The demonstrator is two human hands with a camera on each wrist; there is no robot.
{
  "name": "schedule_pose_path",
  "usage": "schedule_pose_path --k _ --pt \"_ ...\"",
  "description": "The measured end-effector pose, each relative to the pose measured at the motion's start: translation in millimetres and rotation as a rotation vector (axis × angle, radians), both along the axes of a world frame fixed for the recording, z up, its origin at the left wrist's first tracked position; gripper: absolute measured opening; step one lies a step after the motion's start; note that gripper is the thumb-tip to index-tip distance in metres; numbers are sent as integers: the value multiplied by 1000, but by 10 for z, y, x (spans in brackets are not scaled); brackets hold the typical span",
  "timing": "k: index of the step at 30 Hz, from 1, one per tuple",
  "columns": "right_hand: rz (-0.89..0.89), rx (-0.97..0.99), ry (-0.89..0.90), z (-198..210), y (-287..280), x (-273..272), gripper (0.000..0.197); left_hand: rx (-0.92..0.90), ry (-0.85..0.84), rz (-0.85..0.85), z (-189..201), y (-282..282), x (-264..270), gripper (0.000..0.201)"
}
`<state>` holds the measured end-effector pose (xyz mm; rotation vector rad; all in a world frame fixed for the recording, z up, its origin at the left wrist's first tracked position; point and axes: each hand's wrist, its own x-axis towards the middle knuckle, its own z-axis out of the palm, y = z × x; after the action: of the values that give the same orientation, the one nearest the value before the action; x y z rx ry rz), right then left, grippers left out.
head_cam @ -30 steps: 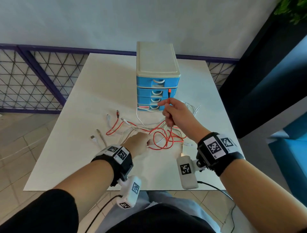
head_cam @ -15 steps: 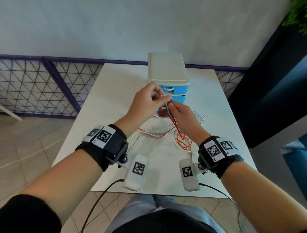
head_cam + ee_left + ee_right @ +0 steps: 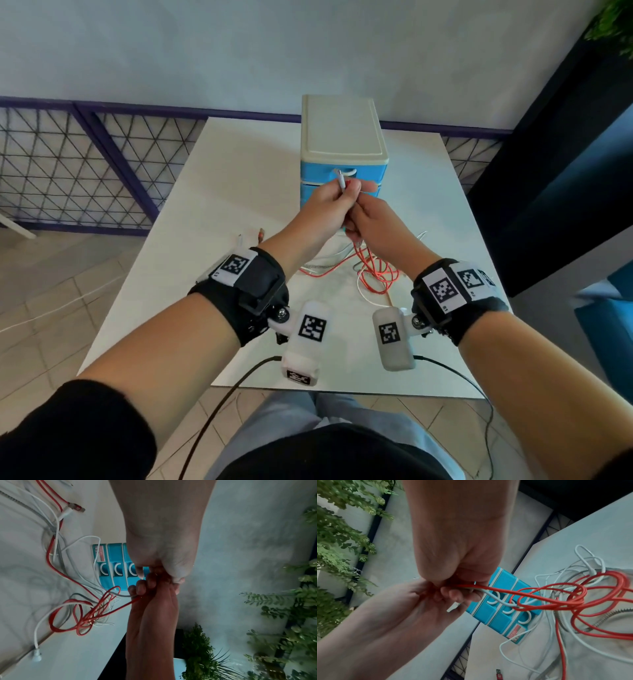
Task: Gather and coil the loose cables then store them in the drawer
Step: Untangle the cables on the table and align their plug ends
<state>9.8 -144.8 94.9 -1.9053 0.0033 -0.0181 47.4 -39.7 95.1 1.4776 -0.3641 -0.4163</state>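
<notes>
Above the counter [image 3: 239, 178], in front of the blue drawer unit [image 3: 342, 137], both hands are now meeting in mid-air. A second ago the left hand [image 3: 329, 209] was lying down on the cable tangle and the right hand [image 3: 373, 226] was lifting the red cable's end alone; now the left hand is pinching a pale connector tip [image 3: 341, 180] between thumb and fingers, while the right hand is curling its fingers round the red cable [image 3: 376, 274] and a white strand just beneath. From the right hand the red cable is trailing down to loose loops lying on the counter, knotted in with white cables [image 3: 583, 555] and a grey braided one [image 3: 56, 539].

That is suggesting the gathering is giving way to coiling, with one cable being drawn out of the heap first. All the drawers are looking closed, so storing is not yet beginning.

Writing is scarce: a red-and-white label [image 3: 516, 633] is sitting on the lowest drawer front, its lettering too blurred to read. The wrist bands are carrying black-and-white square markers [image 3: 443, 289], not words.
</notes>
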Motion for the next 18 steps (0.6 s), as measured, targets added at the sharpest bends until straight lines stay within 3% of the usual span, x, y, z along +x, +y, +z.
schedule_pose_path --k 2,5,8,10,13,15,18 --pt "-33 53 8 -91 -133 -61 30 37 -2 -29 -14 -149 -9 27" --pt "-79 19 -16 -144 -356 -101 30 112 -147 63 -53 -322 -7 24" --pt "-126 -37 -55 -110 -482 -105 25 140 -451 274 -210 -261 -128 20" --pt "-144 -44 -58 -79 -540 -85 22 276 -590 92 -368 -185 -230 17" --pt "-124 -28 -36 -13 -576 -52 24 604 -821 -461 -622 -132 -404 10" --pt "-121 -49 0 2 -614 -60 25 735 -1006 -735 -841 -190 -460 6" --pt "-126 -69 12 -30 -679 -78 26 858 -1150 -854 -1204 -318 -454 27"
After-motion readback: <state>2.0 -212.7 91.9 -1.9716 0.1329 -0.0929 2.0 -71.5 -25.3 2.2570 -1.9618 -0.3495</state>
